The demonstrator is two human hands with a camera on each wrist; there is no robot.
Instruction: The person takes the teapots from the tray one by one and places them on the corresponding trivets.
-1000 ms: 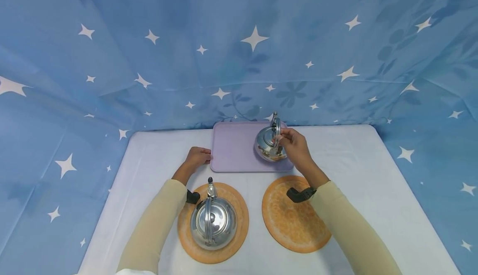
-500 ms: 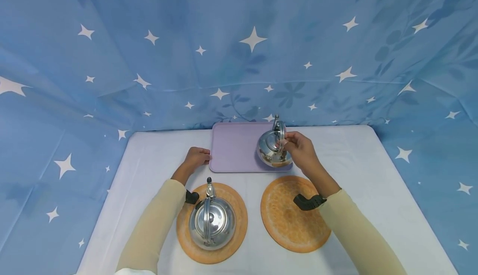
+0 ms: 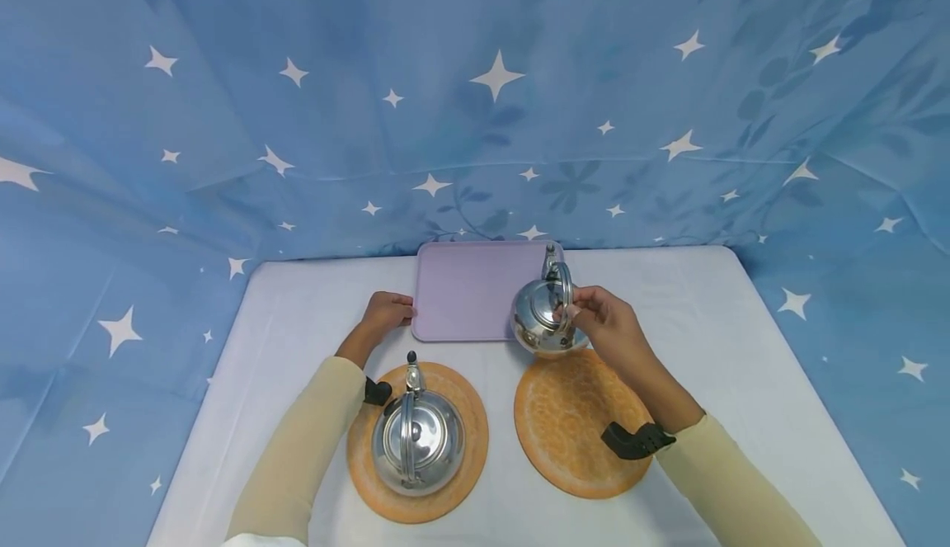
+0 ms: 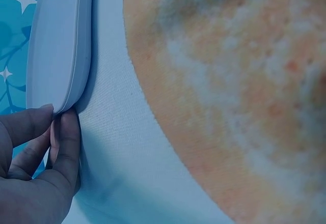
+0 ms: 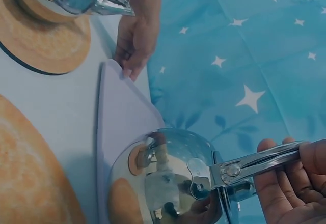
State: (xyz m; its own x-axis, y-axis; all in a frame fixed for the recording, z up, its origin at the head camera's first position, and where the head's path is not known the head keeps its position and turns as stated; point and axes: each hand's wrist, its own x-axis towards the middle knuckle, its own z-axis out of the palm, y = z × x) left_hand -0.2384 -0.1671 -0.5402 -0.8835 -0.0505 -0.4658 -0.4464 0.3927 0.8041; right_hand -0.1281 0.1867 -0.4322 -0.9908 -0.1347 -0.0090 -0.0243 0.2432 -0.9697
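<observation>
My right hand (image 3: pixel 614 328) grips the upright handle of a shiny steel kettle (image 3: pixel 536 316). That kettle hangs over the front right of a lilac tray (image 3: pixel 463 291), its base reaching past the tray's front edge. The right wrist view shows the fingers and thumb wrapped about the handle (image 5: pixel 260 163). At the tray's left side, my left hand (image 3: pixel 387 310) pinches the rim; in the left wrist view the thumb (image 4: pixel 30 124) lies on top with fingers beneath. A second steel kettle (image 3: pixel 418 444) stands on the left round orange mat (image 3: pixel 472 456), its spout pointing away from me.
Another round orange mat (image 3: pixel 579 431) lies at the right, below my right forearm. A white cloth (image 3: pixel 712 324) covers the table. Just behind the tray hangs a blue curtain (image 3: pixel 445 143) with white stars.
My right hand has brought its kettle toward me and slightly right, from over the tray to past its front edge. The left hand keeps its hold on the tray.
</observation>
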